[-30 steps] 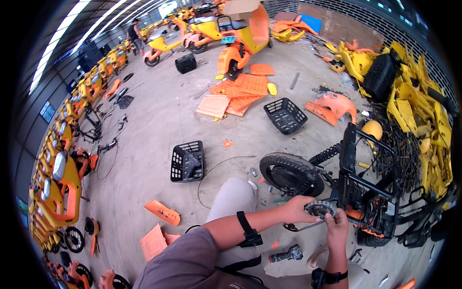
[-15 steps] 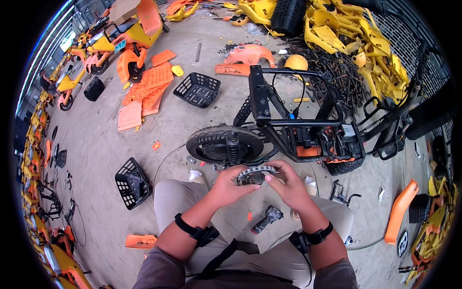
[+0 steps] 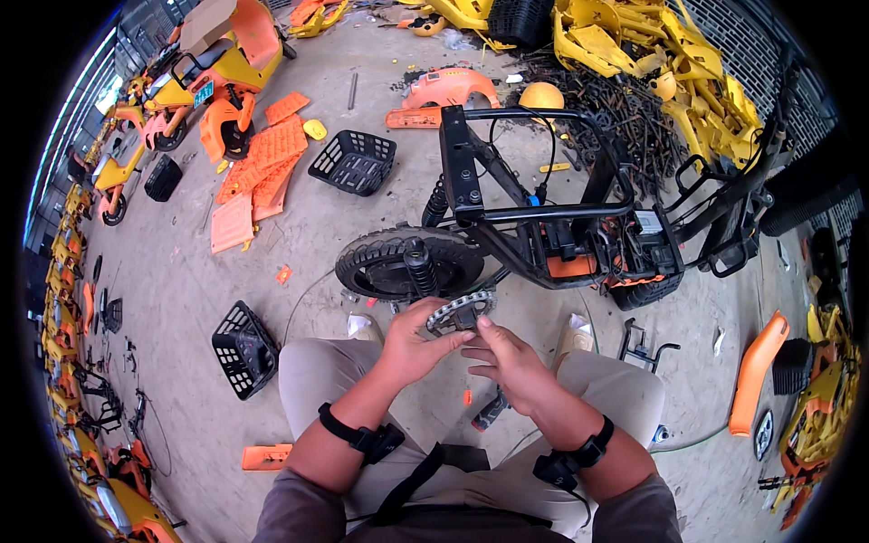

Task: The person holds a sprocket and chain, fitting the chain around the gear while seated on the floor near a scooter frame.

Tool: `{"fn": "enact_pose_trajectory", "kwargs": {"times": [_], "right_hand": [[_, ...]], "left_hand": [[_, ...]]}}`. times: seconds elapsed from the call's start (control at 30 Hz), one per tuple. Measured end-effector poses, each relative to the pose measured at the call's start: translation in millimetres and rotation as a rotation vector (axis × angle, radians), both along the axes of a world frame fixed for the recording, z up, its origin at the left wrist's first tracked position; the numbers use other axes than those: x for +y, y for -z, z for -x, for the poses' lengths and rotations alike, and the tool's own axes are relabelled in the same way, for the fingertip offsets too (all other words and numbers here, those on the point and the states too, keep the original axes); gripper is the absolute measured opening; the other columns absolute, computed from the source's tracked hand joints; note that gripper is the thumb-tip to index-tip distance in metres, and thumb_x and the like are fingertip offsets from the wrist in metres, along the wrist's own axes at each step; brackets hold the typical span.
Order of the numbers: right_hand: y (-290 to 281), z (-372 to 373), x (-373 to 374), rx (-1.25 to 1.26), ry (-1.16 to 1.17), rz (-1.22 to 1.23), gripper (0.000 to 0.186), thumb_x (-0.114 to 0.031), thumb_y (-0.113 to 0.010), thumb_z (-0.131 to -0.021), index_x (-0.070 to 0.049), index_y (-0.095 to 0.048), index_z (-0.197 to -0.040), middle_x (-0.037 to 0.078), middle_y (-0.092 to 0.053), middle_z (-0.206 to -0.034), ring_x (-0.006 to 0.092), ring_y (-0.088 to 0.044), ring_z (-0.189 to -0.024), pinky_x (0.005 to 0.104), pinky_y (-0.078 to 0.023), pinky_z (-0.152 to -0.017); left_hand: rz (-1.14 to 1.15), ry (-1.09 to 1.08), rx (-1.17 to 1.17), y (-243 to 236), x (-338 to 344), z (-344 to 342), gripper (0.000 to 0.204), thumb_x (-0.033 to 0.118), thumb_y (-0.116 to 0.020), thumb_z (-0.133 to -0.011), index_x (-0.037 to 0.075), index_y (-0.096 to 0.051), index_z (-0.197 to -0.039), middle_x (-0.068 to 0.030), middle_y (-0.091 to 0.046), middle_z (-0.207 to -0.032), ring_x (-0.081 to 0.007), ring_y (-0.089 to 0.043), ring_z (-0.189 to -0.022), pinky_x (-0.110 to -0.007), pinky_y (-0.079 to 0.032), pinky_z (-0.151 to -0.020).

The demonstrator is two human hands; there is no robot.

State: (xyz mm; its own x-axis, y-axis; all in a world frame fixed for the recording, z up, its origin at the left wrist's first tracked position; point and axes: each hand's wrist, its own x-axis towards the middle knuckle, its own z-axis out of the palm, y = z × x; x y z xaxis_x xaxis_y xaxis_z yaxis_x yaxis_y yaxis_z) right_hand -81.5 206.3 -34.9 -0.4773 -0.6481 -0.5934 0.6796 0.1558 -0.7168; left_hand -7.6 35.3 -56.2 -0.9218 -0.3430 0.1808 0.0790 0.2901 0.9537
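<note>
My left hand [image 3: 409,342] grips a chain sprocket [image 3: 444,317], a toothed metal ring with what looks like a chain round its rim and a dark block at its middle. My right hand [image 3: 518,366] has its thumb pressed on the ring's right side, with other fingers stretched out below. Just beyond the sprocket lies the rear wheel [image 3: 358,271] of a stripped black scooter frame [image 3: 552,214]. Under my right hand a cordless power tool [image 3: 490,413] rests on the floor, mostly hidden by that hand.
Black baskets stand on the left, one near [image 3: 244,348] and one farther off [image 3: 353,163]. Orange panels [image 3: 262,163] lie beyond. Yellow body parts [image 3: 697,100] are heaped at the far right, beside dark metal scrap [image 3: 625,145]. An orange strip [image 3: 759,371] lies to my right.
The sprocket has tilted and come slightly left. My right hand has shifted left and down, its fingers opening out, and now covers most of the power tool. The whole view has moved slightly.
</note>
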Motion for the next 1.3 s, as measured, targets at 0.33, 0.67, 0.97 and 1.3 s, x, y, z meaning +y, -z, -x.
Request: {"fn": "enact_pose_trajectory", "kwargs": {"times": [0.33,0.67,0.97,1.3], "right_hand": [[3.0,-7.6,-11.1,0.025,0.088,0.096,0.065,-0.055,-0.052,-0.1,0.0,-0.047,-0.134,0.011,-0.057,-0.122,0.0212,-0.055,-0.117,0.0433,-0.041,-0.103],[-4.8,-2.4,-26.8,0.051,0.16,0.2,0.072,-0.056,-0.063,-0.093,0.006,-0.048,-0.125,0.012,-0.056,-0.119,0.0184,-0.054,-0.111,0.0366,-0.043,-0.101],[0.5,-2.6,-30.9,0.05,0.178,0.163,0.075,-0.059,-0.066,-0.09,0.007,-0.05,-0.122,0.012,-0.056,-0.118,0.0172,-0.052,-0.109,0.0346,-0.041,-0.097],[0.8,4.6,-26.6,-0.039,0.19,0.131,0.069,-0.056,-0.071,-0.088,0.003,-0.056,-0.119,0.007,-0.061,-0.109,0.0156,-0.056,-0.102,0.0334,-0.045,-0.091]], "left_hand": [[0.136,0.069,0.035,2.9,3.7,1.9,0.036,0.007,-0.084,-0.074,-0.001,-0.069,-0.105,-0.0111,-0.07,-0.103,-0.0214,-0.066,-0.094,-0.034,-0.052,-0.082],[0.181,-0.045,0.039,2.2,9.4,5.3,0.037,0.004,-0.083,-0.072,-0.001,-0.069,-0.106,-0.0142,-0.07,-0.105,-0.028,-0.067,-0.099,-0.036,-0.053,-0.087],[0.167,-0.065,0.014,6.3,8.2,4.7,0.041,0.003,-0.082,-0.07,-0.001,-0.068,-0.109,-0.0117,-0.068,-0.105,-0.0221,-0.064,-0.096,-0.034,-0.05,-0.087],[0.201,-0.051,-0.054,8.8,12.1,9.0,0.039,0.005,-0.081,-0.074,-0.001,-0.066,-0.109,-0.0102,-0.067,-0.103,-0.0203,-0.064,-0.095,-0.032,-0.051,-0.086]]}}
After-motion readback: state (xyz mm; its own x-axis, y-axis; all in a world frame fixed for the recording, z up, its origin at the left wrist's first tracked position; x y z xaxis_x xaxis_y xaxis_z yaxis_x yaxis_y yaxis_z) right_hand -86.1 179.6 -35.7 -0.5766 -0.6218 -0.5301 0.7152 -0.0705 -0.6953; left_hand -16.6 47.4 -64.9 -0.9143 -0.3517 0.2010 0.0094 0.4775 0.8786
